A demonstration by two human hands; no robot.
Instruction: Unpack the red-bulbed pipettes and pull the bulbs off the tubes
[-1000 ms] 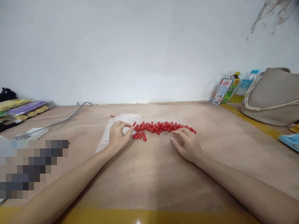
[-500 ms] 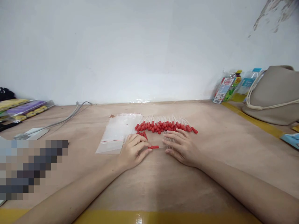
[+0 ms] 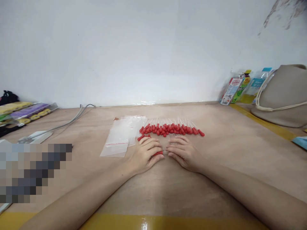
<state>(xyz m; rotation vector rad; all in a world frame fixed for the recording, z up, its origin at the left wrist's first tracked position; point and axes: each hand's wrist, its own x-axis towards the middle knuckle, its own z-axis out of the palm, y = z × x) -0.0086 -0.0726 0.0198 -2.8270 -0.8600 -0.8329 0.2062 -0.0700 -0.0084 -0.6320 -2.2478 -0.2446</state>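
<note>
My left hand [image 3: 148, 156] is closed on a red rubber bulb [image 3: 159, 153], its fingers over most of it. From the bulb a thin clear tube [image 3: 165, 152] runs towards my right hand [image 3: 184, 155], whose curled fingers close round the tube's other end. A few loose red bulbs [image 3: 141, 137] lie just beyond my left fingers. More clear tubes [image 3: 172, 136] show behind my right fingertips, partly covered. Further back is a row of droppers [image 3: 168, 128], red bulbs towards me and clear stems pointing to the wall.
Flat clear zip bags [image 3: 117, 137] lie left of the droppers. A grey cable [image 3: 69, 123] crosses the table at the left, near packets [image 3: 28, 110]. Drink bottles [image 3: 256, 86] and a beige bag [image 3: 283, 95] stand at the right by the wall.
My left hand has shifted right, closer to my right hand, and its fingers now cover more of the red bulb. Less of the clear tube shows between the hands.
</note>
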